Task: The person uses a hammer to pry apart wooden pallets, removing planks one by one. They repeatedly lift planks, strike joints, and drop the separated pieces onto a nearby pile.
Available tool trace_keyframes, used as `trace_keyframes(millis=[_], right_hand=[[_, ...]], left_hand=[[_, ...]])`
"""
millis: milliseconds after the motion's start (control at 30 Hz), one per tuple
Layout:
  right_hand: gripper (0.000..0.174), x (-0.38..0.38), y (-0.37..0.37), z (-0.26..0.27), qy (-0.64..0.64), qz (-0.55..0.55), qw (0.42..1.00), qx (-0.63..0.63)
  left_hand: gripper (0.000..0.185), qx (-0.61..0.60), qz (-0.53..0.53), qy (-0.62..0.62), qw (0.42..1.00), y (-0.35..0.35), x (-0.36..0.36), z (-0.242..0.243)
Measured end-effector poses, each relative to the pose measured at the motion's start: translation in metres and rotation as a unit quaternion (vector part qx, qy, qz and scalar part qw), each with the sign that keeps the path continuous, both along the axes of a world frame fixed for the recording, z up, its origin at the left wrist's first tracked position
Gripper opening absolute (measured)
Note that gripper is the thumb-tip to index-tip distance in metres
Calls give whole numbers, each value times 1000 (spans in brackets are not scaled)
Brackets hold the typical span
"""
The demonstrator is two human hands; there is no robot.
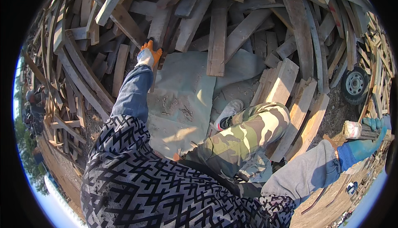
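Note:
My left hand, in an orange and white glove with dark fingertips, lies with fingers apart on a weathered wooden plank at upper left. At the far right, my right hand, in a blue glove, is closed around a blocky object with a pale, worn end and a dark ribbed side; its exact kind is unclear. Between the arms, a worn grey-green sheet covers the ground, with wood splinters on it. A short plank overlaps the sheet's upper edge.
Loose planks are heaped ahead and on both sides. Thick timber pieces lie beside my bent leg in camouflage trousers. A grey shoe is on the sheet. A wheel with a tyre stands at right. A motorcycle appears at far left.

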State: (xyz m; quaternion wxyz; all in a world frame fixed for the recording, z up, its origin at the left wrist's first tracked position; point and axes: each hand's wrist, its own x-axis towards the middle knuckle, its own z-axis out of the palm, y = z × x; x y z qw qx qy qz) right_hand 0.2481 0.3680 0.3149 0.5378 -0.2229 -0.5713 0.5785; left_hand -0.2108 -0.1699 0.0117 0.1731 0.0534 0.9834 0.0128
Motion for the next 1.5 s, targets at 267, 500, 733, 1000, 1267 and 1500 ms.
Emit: trace_keyframes(millis=[267,500,733,1000,1267,1500], right_hand=[[26,-213,-200,-186,-68,-52,917,-391],[35,-192,-278,-287,-199,332,766,-513],[43,-105,-108,-107,-94,27,963,-250],[44,-171,-121,-155,-76,-225,955,-176],[33,-189,-337,-320,-192,244,757,-575],[42,-122,-265,-97,-213,243,834,-448]], left_hand=[[79,16,-80,-25,996,-22,-9,-4],[77,8,-50,-80,996,-17,-9,7],[73,21,-47,-74,996,-20,-5,9],[72,24,-53,-75,995,-23,-2,5],[73,27,-44,-93,994,-17,1,9],[78,47,-11,-72,996,-18,-6,9]])
